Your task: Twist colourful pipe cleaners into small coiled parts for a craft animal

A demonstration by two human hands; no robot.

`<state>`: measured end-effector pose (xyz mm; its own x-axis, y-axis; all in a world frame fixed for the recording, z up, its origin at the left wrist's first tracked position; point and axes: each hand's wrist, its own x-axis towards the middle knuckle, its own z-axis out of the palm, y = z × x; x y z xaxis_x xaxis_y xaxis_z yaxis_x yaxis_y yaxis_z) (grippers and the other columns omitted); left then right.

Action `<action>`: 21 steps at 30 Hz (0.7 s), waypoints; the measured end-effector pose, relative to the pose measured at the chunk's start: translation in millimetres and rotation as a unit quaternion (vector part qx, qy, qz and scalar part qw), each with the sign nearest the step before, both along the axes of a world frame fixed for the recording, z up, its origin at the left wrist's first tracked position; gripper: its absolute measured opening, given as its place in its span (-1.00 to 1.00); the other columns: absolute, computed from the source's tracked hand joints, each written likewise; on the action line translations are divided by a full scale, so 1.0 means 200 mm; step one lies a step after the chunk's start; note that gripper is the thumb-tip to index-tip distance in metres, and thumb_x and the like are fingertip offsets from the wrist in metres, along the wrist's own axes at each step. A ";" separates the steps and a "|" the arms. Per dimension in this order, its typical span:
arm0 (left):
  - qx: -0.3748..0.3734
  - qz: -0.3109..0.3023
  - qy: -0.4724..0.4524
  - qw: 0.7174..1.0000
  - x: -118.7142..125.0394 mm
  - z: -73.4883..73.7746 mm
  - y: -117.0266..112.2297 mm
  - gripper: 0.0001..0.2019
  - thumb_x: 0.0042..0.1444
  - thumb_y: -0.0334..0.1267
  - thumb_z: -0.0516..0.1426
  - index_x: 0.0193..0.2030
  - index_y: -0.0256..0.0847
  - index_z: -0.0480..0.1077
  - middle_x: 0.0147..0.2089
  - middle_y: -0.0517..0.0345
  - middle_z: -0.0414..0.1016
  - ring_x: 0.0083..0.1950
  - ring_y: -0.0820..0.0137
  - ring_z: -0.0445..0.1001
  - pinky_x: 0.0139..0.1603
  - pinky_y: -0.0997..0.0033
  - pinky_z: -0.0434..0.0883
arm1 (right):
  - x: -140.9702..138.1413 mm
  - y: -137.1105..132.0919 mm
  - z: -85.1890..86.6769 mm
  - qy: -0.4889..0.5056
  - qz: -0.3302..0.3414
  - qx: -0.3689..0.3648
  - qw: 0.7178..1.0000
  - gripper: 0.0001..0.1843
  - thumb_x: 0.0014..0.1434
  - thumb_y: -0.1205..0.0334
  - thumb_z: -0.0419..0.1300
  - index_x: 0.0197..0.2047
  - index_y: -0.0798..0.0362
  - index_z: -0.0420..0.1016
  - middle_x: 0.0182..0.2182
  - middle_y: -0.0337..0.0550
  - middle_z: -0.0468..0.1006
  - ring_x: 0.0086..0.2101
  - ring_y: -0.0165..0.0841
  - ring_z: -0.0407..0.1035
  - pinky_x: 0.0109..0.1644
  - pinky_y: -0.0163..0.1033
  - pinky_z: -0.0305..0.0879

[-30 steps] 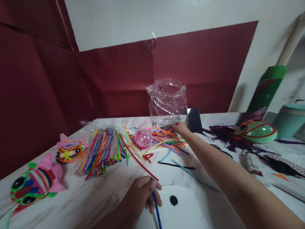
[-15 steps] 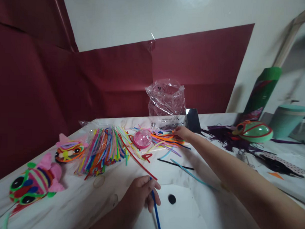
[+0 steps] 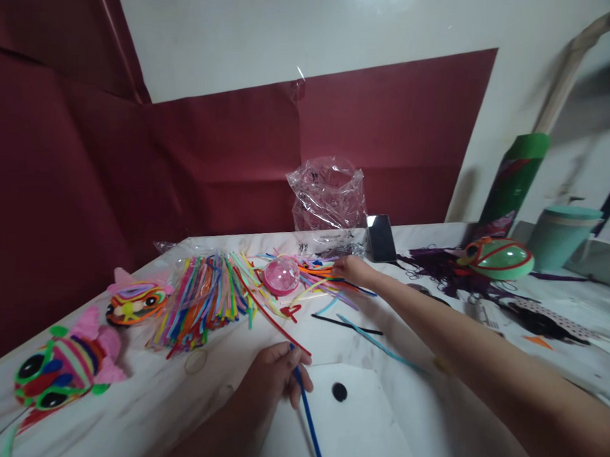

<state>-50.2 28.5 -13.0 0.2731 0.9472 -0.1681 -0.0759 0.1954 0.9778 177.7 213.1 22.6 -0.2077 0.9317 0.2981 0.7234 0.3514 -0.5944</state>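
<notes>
My left hand rests near the table's front edge with its fingers closed round a blue pipe cleaner that runs down toward me. My right arm stretches across the table, and my right hand lies on a loose pile of coloured pipe cleaners, fingers curled among the orange ones. Whether it grips one I cannot make out. A pink clear half-dome sits just left of that hand. A long red pipe cleaner lies between the two hands.
A thick bundle of coloured pipe cleaners lies at left, beside two pipe-cleaner fish. A crumpled clear bag and a dark phone stand at the back. A green fish dome, a teal tub and scissors lie at right.
My right hand has drawn left and slightly toward me, from beside the phone onto the loose pile. My left hand keeps its hold on the blue pipe cleaner.
</notes>
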 end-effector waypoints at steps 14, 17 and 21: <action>0.038 0.078 -0.178 0.980 -0.03 0.08 -0.02 -0.73 -0.06 -0.15 0.17 -0.35 -0.37 0.40 -0.53 0.17 0.34 -0.57 0.57 0.22 -0.52 0.49 0.17 | -0.22 -0.93 0.01 0.227 0.177 -0.299 0.910 -0.66 0.01 -0.07 0.09 -0.47 0.07 0.24 -0.65 -0.25 0.46 -0.70 -0.53 0.21 -0.62 -0.41 0.03; 0.038 0.073 -0.164 0.983 -0.02 0.08 -0.03 -0.72 -0.05 -0.16 0.17 -0.33 -0.39 0.41 -0.57 0.19 0.31 -0.57 0.57 0.20 -0.51 0.49 0.16 | -0.25 -1.02 -0.05 0.238 0.179 -0.322 0.899 -0.66 0.02 -0.05 0.08 -0.47 0.08 0.22 -0.67 -0.27 0.47 -0.73 -0.55 0.20 -0.64 -0.42 -0.01; 0.036 0.044 -0.181 0.982 -0.01 0.08 -0.06 -0.74 -0.05 -0.19 0.17 -0.31 -0.40 0.41 -0.44 0.08 0.41 -0.56 0.58 0.21 -0.50 0.48 0.17 | -0.27 -1.05 -0.08 0.232 0.174 -0.344 0.893 -0.73 0.03 0.03 0.08 -0.47 0.08 0.22 -0.68 -0.27 0.48 -0.74 -0.54 0.24 -0.68 -0.45 -0.07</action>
